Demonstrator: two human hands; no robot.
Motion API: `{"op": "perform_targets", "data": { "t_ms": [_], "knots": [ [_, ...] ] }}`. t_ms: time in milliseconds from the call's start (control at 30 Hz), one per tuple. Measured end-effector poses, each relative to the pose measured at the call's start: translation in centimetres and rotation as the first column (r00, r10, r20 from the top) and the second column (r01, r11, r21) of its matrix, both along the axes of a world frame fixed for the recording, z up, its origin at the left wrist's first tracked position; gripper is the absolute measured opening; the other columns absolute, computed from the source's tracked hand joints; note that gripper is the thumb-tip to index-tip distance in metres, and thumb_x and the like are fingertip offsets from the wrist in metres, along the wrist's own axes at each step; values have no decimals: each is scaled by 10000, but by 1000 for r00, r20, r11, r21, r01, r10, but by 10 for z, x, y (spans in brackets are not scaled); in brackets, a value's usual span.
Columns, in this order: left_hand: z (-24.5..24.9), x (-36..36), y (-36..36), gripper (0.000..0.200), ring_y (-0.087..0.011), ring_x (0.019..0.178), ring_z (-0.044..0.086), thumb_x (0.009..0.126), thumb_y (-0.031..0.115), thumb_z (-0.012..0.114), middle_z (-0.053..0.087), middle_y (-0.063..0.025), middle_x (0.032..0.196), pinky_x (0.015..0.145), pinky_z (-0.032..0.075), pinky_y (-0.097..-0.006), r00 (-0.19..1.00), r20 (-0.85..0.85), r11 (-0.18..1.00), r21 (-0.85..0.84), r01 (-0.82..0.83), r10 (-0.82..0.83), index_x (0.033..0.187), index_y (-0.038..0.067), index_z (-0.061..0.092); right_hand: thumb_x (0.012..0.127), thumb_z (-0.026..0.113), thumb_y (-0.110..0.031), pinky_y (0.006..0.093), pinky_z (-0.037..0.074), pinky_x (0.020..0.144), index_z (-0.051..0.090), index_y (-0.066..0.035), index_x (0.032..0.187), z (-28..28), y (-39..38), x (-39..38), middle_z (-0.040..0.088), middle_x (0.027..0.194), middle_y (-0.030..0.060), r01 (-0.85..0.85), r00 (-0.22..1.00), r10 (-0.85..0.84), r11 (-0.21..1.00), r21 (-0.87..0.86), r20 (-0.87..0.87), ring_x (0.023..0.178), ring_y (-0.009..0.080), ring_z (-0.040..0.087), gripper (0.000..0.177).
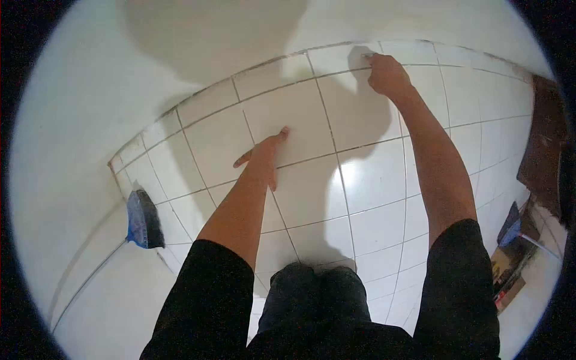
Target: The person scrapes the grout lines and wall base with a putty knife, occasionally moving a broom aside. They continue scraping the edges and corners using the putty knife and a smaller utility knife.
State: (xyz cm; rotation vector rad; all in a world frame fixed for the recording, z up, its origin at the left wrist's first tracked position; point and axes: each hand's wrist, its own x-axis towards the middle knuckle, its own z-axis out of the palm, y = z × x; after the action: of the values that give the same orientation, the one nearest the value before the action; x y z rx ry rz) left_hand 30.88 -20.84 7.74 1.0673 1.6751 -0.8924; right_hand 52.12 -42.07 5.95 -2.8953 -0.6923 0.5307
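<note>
My left hand is low over the white floor tiles, its fingers spread apart and holding nothing. Whether it touches the tiles is hard to tell. Farther off, my right hand is closed at the narrow tile strip where floor and wall meet. Something small and pale seems to show at its fingertips, too small to name. Dark grout lines run between the tiles, and a dirty line follows the strip's upper edge.
A broom with a blue head and dark bristles leans at the left wall. Another blue-headed broom is at the right, below a dark brown panel. My shadow falls over tiles and the pale wall.
</note>
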Motion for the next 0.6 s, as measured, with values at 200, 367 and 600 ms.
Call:
{"op": "perform_targets", "data": {
  "t_ms": [200,367,600],
  "knots": [
    [-30,-8,11,1053,-553,1397,-57,830,742,494,-20,-275,1566,1032,148,-766,953,-34,943,-160,291,-300,1527,62,93,811,534,-85,463,515,922,614,-54,1202,-1,12,16,661,1094,203,8,1000,-8,998,-56,-3,1036,369,634,401],
    [-14,0,10,1021,-564,1395,-40,845,738,471,-22,-267,1568,1034,170,-761,941,-28,932,-150,331,-338,1532,88,87,815,535,-94,443,500,951,605,-54,1196,-4,6,-1,639,1158,189,-83,996,84,996,-22,41,1080,350,610,389],
    [-23,-6,11,1047,-538,1404,-77,815,731,540,28,-241,1575,1030,107,-781,976,-33,962,-178,208,-217,1534,111,99,815,543,-77,448,515,913,601,-24,1161,-7,17,16,635,1144,200,0,999,-5,993,-116,-43,1079,345,611,356]
  ]
}}
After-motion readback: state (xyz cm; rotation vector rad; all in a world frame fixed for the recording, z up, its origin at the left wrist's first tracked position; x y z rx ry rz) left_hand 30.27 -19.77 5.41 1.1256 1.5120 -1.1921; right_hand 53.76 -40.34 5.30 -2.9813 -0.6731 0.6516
